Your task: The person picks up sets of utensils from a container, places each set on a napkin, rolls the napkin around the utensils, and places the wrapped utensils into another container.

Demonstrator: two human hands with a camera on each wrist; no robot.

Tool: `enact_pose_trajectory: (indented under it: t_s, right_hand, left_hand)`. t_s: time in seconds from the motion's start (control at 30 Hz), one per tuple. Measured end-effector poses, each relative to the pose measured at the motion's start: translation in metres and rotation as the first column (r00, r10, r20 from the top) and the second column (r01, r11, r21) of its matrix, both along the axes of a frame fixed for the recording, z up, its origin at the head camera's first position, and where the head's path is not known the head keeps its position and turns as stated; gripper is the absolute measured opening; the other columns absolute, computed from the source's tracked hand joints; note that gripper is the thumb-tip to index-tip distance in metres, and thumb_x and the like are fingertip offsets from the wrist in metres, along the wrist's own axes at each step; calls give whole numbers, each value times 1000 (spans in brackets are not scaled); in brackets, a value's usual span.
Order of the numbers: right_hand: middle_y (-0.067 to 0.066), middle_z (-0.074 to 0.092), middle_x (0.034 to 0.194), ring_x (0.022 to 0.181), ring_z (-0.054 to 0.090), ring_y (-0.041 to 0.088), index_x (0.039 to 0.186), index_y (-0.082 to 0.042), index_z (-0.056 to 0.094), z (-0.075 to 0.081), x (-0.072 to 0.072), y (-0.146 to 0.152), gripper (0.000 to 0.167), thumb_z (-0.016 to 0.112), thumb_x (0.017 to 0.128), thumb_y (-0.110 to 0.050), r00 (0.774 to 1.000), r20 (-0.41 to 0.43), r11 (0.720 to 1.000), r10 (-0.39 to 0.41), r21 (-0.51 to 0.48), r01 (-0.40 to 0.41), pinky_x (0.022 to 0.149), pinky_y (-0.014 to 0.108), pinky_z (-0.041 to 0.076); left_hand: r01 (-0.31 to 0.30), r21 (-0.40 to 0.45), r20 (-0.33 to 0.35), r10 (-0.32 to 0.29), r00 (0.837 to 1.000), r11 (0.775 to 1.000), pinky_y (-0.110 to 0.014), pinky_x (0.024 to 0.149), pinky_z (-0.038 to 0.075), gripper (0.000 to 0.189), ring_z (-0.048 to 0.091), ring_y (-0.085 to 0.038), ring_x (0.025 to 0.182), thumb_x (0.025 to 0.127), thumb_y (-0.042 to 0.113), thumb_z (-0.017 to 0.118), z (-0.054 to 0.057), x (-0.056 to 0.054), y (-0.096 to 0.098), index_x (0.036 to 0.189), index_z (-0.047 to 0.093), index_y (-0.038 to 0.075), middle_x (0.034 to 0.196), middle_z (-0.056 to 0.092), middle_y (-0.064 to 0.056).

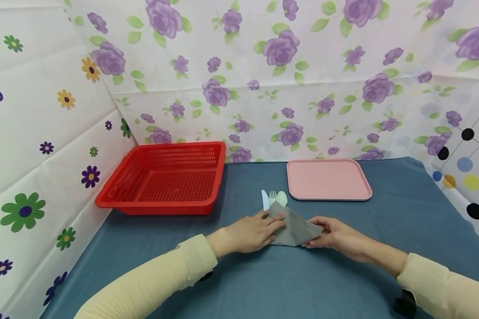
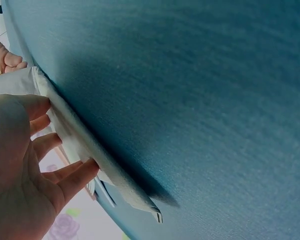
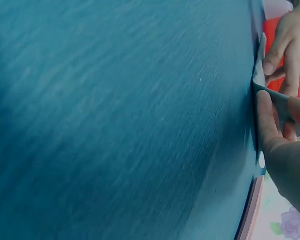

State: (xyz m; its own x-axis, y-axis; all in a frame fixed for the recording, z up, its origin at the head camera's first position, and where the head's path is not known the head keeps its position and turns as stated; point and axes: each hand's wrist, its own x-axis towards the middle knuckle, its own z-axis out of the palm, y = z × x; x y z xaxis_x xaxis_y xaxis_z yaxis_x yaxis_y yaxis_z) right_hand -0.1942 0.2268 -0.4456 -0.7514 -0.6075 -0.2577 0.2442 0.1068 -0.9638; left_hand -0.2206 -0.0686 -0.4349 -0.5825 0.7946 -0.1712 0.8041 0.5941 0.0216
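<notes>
A grey cloth napkin (image 1: 293,231) lies partly folded on the table, its right side lifted into a slanting fold. From its top edge stick out a pale blue knife (image 1: 265,200), a pale fork (image 1: 273,196) and a light green spoon (image 1: 281,198); their lower parts are hidden under the cloth. My left hand (image 1: 249,232) rests on the napkin's left part, and in the left wrist view its spread fingertips press on the cloth (image 2: 92,142). On the other side, my right hand (image 1: 339,237) pinches the raised right corner between thumb and fingers, as the right wrist view also shows.
A red plastic basket (image 1: 155,204) stands at the back left of the blue-covered table (image 1: 239,283). To the back right lies a pink tray (image 1: 329,179). Flowered sheets hang behind and at the left.
</notes>
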Motion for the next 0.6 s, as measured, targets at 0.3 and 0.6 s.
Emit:
enact_pose_trajectory:
  t_s: [0.3, 0.6]
  right_hand:
    - [23, 63, 129, 116, 68, 31, 137, 11, 48, -3, -2, -5, 44, 67, 102, -8, 997, -77, 1000, 19, 22, -17, 100, 40, 56]
    - [21, 60, 124, 110, 69, 25, 129, 8, 56, -3, -4, -12, 36, 69, 100, -7, 984, -177, 998, 31, 62, -20, 94, 32, 58]
  left_hand:
    - [-12, -1, 15, 12, 1000, 1000, -47, 108, 51, 50, 39, -33, 150, 113, 33, 45, 2, -1, 1, 161, 37, 22, 172, 25, 5]
    - [-12, 45, 46, 10, 999, 999, -50, 106, 51, 49, 36, -30, 151, 113, 34, 44, -1, -2, -3, 161, 38, 24, 173, 22, 3]
